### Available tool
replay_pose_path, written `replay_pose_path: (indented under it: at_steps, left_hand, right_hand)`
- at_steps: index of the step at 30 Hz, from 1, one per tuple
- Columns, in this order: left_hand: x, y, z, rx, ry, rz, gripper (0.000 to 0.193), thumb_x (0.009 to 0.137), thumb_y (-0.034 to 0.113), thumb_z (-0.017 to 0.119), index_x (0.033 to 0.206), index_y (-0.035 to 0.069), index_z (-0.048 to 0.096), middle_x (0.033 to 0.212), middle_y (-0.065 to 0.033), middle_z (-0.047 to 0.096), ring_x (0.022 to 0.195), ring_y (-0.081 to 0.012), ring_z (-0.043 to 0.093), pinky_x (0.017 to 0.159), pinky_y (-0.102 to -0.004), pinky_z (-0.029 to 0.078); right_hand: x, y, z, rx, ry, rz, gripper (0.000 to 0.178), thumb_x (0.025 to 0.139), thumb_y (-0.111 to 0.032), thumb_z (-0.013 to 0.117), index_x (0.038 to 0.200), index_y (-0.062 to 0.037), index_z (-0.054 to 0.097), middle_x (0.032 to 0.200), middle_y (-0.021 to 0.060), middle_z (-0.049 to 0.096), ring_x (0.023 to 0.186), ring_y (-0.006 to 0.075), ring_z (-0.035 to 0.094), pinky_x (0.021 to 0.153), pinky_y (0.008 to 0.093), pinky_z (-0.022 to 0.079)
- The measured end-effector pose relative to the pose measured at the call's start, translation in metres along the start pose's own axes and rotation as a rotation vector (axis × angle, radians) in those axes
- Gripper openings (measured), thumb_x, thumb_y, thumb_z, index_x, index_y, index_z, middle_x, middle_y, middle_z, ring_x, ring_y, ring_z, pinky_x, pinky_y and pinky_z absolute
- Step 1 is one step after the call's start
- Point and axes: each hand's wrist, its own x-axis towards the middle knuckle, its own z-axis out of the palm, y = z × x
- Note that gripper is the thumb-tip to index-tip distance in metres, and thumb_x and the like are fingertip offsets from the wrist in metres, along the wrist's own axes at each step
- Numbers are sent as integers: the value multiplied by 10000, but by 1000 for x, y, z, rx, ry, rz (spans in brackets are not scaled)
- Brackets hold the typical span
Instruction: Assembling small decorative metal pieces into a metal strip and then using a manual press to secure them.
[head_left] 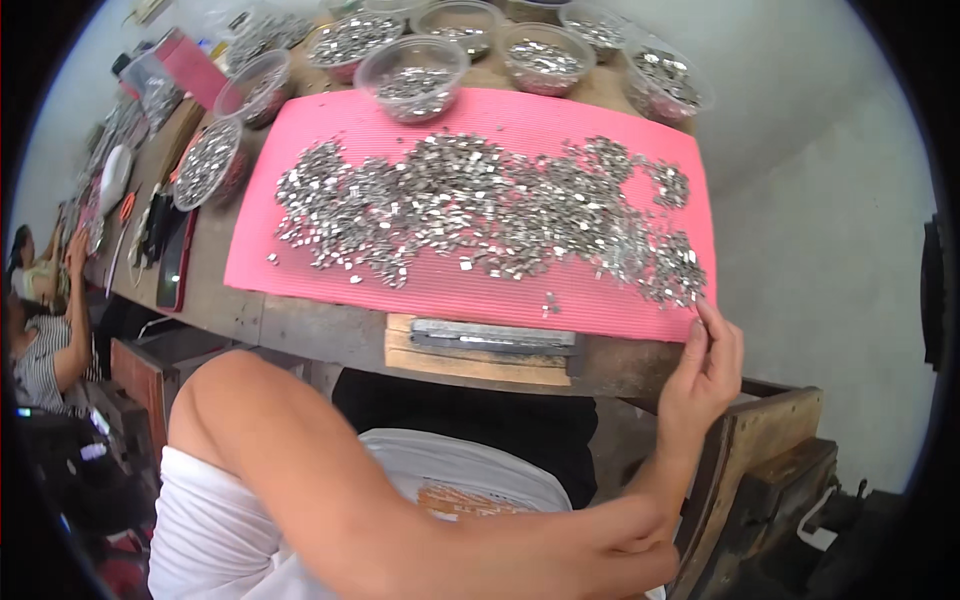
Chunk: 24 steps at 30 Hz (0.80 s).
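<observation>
1. The person's right hand [712, 360] reaches up to the near right corner of a pink ribbed mat [450, 305]. Its forearm rises from below, the index finger points away from the body, and the thumb lies close beneath it. The fingertips are at the edge of the metal pieces; whether they pinch one cannot be told.

2. The left arm [330, 490] is bent sharply, elbow out to the left, forearm crossing low in front of the body. The left hand [635, 545] is beside the right forearm, fingers loosely curled; whether it touches that forearm or holds anything cannot be told.

3. Many small, flat, silvery metal pieces [450, 190] spread in a wide band across the mat, from near its left edge to its right edge. A few stray ones lie toward the near edge.

4. A clear round tub [415, 50] of similar pieces stands at the mat's far edge. More filled tubs line the far side of the tabletop [212, 295].

5. At the tabletop's near edge is a wooden block [480, 370] carrying a gray bar [490, 335].

6. The white shirt [450, 455] bears an orange-brown print [470, 498], too blurred to make out.
</observation>
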Motion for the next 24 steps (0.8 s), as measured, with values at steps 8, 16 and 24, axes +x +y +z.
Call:
replay_pose_path:
  at_steps: [8, 16, 24]
  left_hand:
    - [-4, -122, -53, 497, -400, -157, 129, 720, 235, 734, 834, 184, 769, 826, 56, 626, 1034, -227, 569, 886, -391, 401]
    - [-40, -164, -53, 564, -535, -204, 247, 675, 151, 738, 908, 208, 796, 884, 68, 642, 1030, -179, 575, 919, -364, 403]
    - [-41, -169, -40, 659, -558, -52, 100, 816, 215, 624, 894, 179, 674, 878, 18, 560, 968, -183, 559, 882, -353, 402]
  right_hand:
    - [-18, 16, -2, 269, 91, 117, 162, 864, 72, 757, 1014, 24, 721, 919, 92, 689, 814, 178, 636, 726, 285, 519]
    - [-12, 7, -5, 249, 121, -44, 157, 828, 81, 796, 961, 40, 723, 896, 98, 703, 786, 158, 651, 687, 257, 525]
    - [-16, -8, 7, 447, -10, 159, 118, 902, 113, 679, 999, 50, 706, 921, 120, 725, 803, 176, 700, 722, 275, 558]
